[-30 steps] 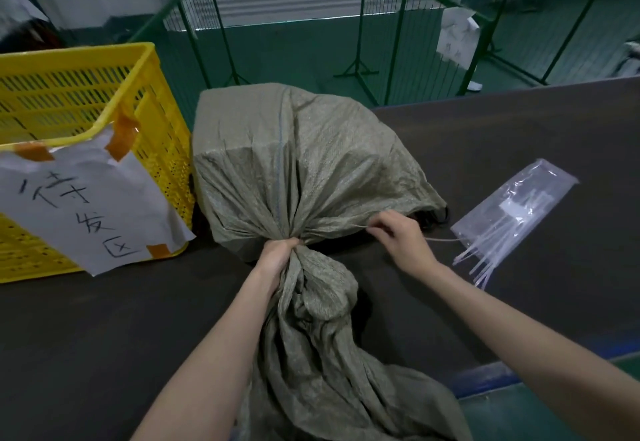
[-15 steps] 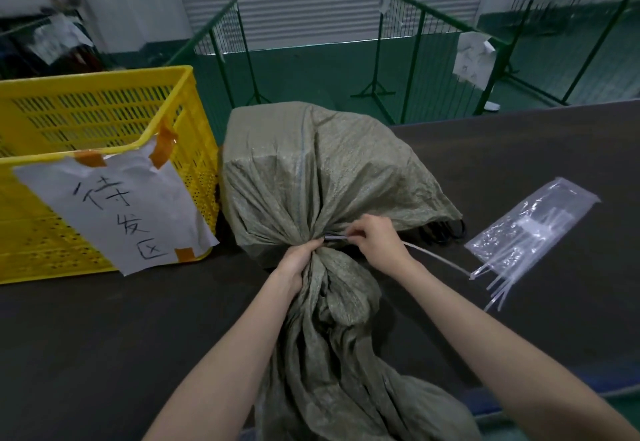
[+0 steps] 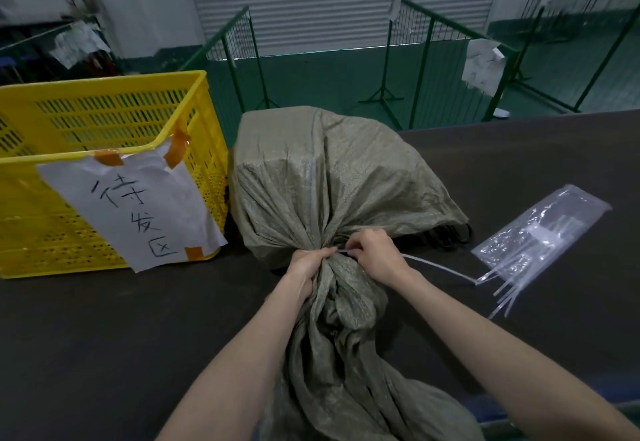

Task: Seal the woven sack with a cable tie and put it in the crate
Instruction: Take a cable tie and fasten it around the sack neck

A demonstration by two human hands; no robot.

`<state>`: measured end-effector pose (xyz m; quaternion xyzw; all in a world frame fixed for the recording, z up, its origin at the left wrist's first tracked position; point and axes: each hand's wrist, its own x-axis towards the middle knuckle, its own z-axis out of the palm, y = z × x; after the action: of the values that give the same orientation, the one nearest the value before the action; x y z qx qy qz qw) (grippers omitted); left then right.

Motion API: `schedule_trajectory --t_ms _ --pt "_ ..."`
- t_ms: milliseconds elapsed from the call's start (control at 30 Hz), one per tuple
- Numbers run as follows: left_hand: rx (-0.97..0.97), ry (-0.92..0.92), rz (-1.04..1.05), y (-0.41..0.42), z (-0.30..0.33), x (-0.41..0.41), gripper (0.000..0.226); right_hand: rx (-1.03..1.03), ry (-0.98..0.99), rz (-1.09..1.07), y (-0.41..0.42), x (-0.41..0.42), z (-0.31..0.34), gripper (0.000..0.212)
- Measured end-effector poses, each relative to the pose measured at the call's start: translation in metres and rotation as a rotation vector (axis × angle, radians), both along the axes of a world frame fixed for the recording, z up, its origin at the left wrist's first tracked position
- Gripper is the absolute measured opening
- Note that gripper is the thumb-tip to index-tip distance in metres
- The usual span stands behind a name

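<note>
A bulky grey-green woven sack (image 3: 332, 177) lies on the dark table, its neck bunched toward me and its loose mouth trailing down to the near edge. My left hand (image 3: 306, 264) grips the gathered neck from the left. My right hand (image 3: 374, 255) pinches a white cable tie (image 3: 440, 267) at the neck's right side; the tie runs across the neck between both hands and its tail trails out to the right. The yellow crate (image 3: 104, 118) stands at the left, touching the sack.
A clear plastic bag of spare cable ties (image 3: 540, 233) lies on the table (image 3: 104, 336) to the right. A handwritten paper sign (image 3: 138, 212) is taped to the crate's front. Green wire fences (image 3: 443, 60) stand on the floor beyond the far table edge.
My right hand moved left from beside the sack to the gathered neck, bringing the cable tie across it. My left hand kept its grip on the neck. The camera tilted up slightly.
</note>
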<state>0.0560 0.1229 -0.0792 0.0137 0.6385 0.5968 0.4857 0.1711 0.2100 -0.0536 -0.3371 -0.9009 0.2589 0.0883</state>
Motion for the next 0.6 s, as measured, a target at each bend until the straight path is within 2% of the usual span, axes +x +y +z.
schedule_trajectory --t_ms 200,433,533,600 --pt "-0.002 0.023 0.041 0.001 -0.006 -0.002 0.033 -0.076 -0.043 -0.054 0.013 0.014 0.007 0.007" --pt "0.001 0.024 0.068 0.002 -0.012 -0.004 0.041 -0.246 -0.137 -0.190 0.062 0.061 0.024 0.018" --pt "-0.013 0.046 0.081 0.003 -0.015 -0.006 0.042 -0.224 -0.195 -0.243 0.074 0.072 0.018 0.031" --pt "-0.027 0.065 0.085 0.004 -0.017 -0.006 0.042 -0.186 -0.240 -0.272 0.076 0.078 0.014 0.029"
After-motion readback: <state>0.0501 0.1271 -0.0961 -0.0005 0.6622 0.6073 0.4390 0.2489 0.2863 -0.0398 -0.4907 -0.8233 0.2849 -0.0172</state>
